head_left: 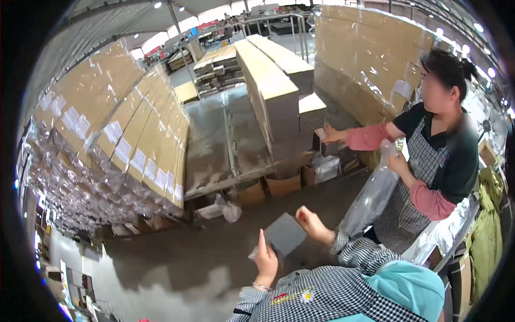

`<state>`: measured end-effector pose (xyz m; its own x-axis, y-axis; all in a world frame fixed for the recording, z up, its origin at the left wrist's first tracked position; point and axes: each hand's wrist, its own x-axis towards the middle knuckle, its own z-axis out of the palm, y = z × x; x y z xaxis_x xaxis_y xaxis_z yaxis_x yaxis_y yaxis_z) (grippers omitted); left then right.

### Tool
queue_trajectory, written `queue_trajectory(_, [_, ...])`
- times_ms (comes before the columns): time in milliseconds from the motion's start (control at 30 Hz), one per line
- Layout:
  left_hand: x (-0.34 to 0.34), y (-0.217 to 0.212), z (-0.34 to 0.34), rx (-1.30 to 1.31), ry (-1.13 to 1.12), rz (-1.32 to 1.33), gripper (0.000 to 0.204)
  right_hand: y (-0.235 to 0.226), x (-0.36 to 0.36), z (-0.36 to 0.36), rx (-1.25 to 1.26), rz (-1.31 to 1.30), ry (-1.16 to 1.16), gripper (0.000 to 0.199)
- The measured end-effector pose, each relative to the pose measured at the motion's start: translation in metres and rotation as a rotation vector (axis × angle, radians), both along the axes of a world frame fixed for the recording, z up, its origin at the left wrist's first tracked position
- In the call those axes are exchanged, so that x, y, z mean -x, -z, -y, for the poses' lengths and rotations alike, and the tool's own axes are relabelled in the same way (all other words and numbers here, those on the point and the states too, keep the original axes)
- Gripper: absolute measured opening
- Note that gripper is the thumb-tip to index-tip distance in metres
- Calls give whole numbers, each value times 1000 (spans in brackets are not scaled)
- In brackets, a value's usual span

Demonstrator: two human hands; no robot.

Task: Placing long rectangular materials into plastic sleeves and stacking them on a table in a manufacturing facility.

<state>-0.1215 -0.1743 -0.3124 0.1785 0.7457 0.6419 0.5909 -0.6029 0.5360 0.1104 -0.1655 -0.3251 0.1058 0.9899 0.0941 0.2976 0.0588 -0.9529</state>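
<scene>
A flat grey square piece (286, 235), like a small stack of sheets or a pad, is held in front of my body. My left hand (265, 262) grips it along its left edge, one finger pointing up. A bit of clear plastic (253, 253) shows beside that hand. At the piece's right side is my right hand (315, 227), its fingers curled together close to the corner. Whether something thin is pinched in them is too small to tell.
On the right a co-worker (424, 155) holds a long clear plastic bag (370, 198) and reaches toward stacked cardboard (273, 115) on a platform (214, 145). Plastic-wrapped cardboard stacks stand left (137, 123) and back right (370, 59). Open cartons (283, 185) sit below the platform edge.
</scene>
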Motion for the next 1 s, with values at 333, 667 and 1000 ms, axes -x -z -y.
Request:
queue_trajectory(333, [78, -33, -70, 542, 320, -203, 20, -11, 27, -77, -36, -523, 46, 36])
queue_trajectory(667, [101, -305, -33, 483, 878, 795, 21, 58, 159, -2, -245, 159, -127, 109])
queue_trajectory(1000, [253, -298, -77, 33, 116, 910, 41, -42, 249, -159, -231, -404, -267, 120])
